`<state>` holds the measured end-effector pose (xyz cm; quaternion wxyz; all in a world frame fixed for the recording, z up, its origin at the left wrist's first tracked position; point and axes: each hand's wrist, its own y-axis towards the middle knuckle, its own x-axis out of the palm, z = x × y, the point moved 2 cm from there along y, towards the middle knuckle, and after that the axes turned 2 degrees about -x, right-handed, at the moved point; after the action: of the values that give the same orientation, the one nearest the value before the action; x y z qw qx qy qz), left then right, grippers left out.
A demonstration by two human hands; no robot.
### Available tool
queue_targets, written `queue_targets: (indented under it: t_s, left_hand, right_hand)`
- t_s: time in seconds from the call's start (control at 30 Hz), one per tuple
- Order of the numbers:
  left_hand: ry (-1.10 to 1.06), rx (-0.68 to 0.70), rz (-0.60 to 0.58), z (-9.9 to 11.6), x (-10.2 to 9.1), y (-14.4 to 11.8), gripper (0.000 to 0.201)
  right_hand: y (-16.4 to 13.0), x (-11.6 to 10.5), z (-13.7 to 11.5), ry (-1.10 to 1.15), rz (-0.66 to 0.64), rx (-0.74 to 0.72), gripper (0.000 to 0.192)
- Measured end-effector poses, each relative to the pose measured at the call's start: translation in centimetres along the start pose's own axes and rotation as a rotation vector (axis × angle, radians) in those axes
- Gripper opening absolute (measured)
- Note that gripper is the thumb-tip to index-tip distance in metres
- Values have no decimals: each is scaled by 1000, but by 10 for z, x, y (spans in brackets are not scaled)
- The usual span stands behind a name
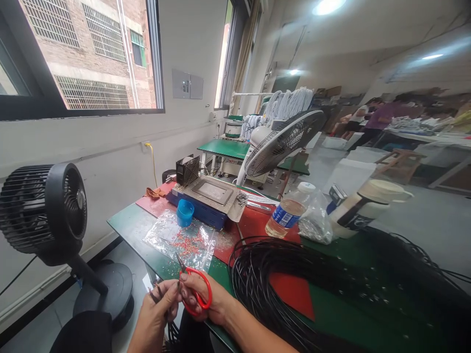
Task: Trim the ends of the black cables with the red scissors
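My left hand (pixel 164 303) is closed around several thin black cables (pixel 172 332), whose stripped reddish ends poke up above the fingers. Close against it, my right hand (pixel 196 293) grips a pair of red-handled scissors (pixel 209 289), with the blades pointing up and away over the table edge. The thumbs of both hands nearly meet at a cable end, and the fingers hide part of it. Just beyond lies a clear plastic bag (pixel 156 235) strewn with small red and copper-coloured scraps (pixel 189 243). A blue cup (pixel 185 213) stands on that bag.
A big coil of black cable (pixel 253 274) covers the table's right side. Behind are a blue heating-plate device (pixel 198 208), a labelled bottle (pixel 285 218) and a beige jug (pixel 362 208). Fans stand at left (pixel 66 211) and beyond the table (pixel 281 142). People work far right.
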<state>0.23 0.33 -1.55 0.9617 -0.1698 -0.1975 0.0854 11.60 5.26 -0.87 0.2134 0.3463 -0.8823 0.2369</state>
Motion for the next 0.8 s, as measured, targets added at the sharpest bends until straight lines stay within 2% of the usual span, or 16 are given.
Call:
queue_targets:
  t_s: [0.17, 0.37, 0.57, 0.8]
  left_hand:
    - [-84, -37, -76, 6, 6, -7, 24]
    - [23, -14, -109, 5, 1, -3, 29]
    - [7, -21, -143, 7, 2, -8, 25]
    - [-30, 12, -96, 5, 5, -6, 25]
  right_hand:
    - [0, 1, 0, -8, -23, 29, 39]
    - [0, -3, 3, -106, 28, 10, 54]
    - [1, -3, 4, -90, 32, 64, 46]
    - [5, -2, 10, -46, 58, 57, 46]
